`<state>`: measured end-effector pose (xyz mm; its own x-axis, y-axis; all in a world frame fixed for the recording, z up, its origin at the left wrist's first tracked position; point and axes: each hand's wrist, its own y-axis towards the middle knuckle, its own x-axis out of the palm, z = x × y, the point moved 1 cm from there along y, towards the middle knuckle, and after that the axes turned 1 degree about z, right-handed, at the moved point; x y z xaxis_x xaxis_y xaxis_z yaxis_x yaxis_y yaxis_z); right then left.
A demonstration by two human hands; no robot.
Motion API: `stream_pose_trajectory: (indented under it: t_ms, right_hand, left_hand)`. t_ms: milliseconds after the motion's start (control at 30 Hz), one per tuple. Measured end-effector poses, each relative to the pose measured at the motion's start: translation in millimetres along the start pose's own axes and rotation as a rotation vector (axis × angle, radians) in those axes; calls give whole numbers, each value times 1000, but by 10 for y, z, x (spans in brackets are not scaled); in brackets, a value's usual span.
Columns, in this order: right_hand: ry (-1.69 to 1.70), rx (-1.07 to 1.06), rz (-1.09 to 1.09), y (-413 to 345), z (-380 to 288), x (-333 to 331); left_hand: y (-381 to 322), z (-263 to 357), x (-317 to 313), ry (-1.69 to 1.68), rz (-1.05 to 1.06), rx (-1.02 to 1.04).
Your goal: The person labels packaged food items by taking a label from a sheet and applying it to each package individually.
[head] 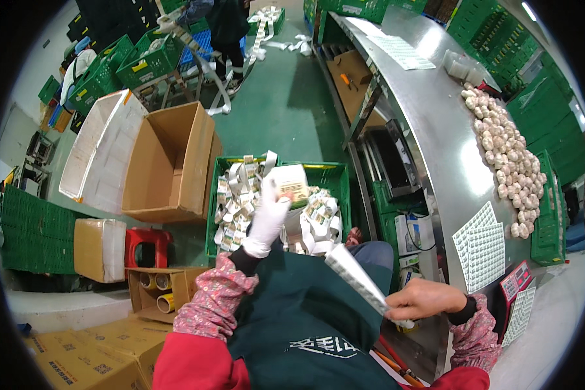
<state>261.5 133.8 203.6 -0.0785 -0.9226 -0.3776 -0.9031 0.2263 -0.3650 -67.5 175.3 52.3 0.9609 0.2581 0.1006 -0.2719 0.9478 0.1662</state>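
Note:
My left hand [268, 219], in a white glove, grips a white printed piece [292, 183] above two green plastic crates. It looks like part of a label band, though blur hides the details. Tangled white bands with printed labels [239, 209] fill the left crate [210, 214]. More label bands [317, 209] lie in the right crate [346, 185]. My bare right hand [421, 300] pinches the lower end of a folded or curled sticker sheet [356, 278], its printed rows along one edge. This sheet slants across my dark green apron [302, 302].
On the right, a steel table [448, 146] carries garlic bulbs [507, 161], sticker sheets [485, 248] and a red scale [516, 280]. To my left stand a cardboard box [165, 161], a foam box [102, 146] and a red stool [148, 236]. A person [226, 29] handles label bands ahead.

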Motion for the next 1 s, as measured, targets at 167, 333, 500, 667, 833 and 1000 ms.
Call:
stream_pose_trajectory:
  t_ms: [167, 333, 500, 667, 833, 1000]
  right_hand:
    - [-1, -26, -98, 86, -79, 90]
    - [115, 41, -66, 169, -29, -29]
    - [155, 80, -57, 194, 102, -79]
    - [128, 79, -32, 162, 187, -73]
    - [192, 47, 23, 169, 191, -134]
    - [192, 7, 48, 299, 215, -83]
  left_hand:
    - [65, 472, 482, 674, -372, 229]
    - [-281, 596, 488, 373, -452, -14]
    - [-430, 528, 249, -174, -711, -296]
    - [-541, 532, 324, -562, -618, -332]
    - [-786, 323, 370, -420, -346, -459]
    - [-666, 353, 585, -141, -33, -283]
